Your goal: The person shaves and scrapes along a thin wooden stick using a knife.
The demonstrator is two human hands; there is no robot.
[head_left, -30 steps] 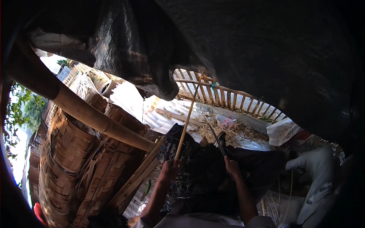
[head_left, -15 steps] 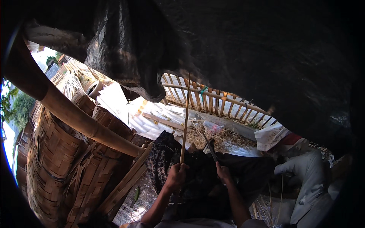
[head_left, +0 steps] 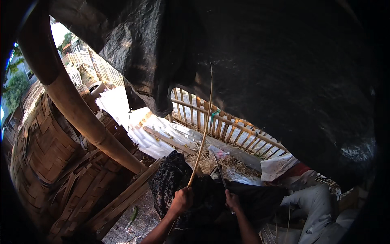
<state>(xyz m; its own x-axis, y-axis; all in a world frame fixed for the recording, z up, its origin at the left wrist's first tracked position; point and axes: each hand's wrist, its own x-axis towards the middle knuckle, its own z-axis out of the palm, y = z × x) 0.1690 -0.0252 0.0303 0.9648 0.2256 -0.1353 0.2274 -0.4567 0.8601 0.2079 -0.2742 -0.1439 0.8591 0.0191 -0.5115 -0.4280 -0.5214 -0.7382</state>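
Note:
My left hand [head_left: 181, 200] is closed around the lower end of a long, thin bamboo strip [head_left: 204, 136]. The strip rises upward, bowing slightly, and its tip reaches in front of the dark sheet overhead. To the right, my right hand [head_left: 232, 201] grips a knife [head_left: 220, 168]; its long narrow blade points up and a little left, apart from the strip. Below both hands, dark cloth [head_left: 168, 179] with a pale pattern covers my left leg, and plain dark cloth lies over the right.
Woven bamboo baskets [head_left: 44, 146] stand at the left behind a thick bamboo pole [head_left: 87, 116]. A black sheet [head_left: 260, 73] hangs overhead. Ahead are straw shavings [head_left: 235, 166] and a slatted bamboo fence [head_left: 227, 126]. Pale sacks [head_left: 306, 199] lie at the right.
The view has shifted and tilted. The bamboo strip now looks thinner and more bowed, while both hands keep their grips. The knife blade stands a little more upright.

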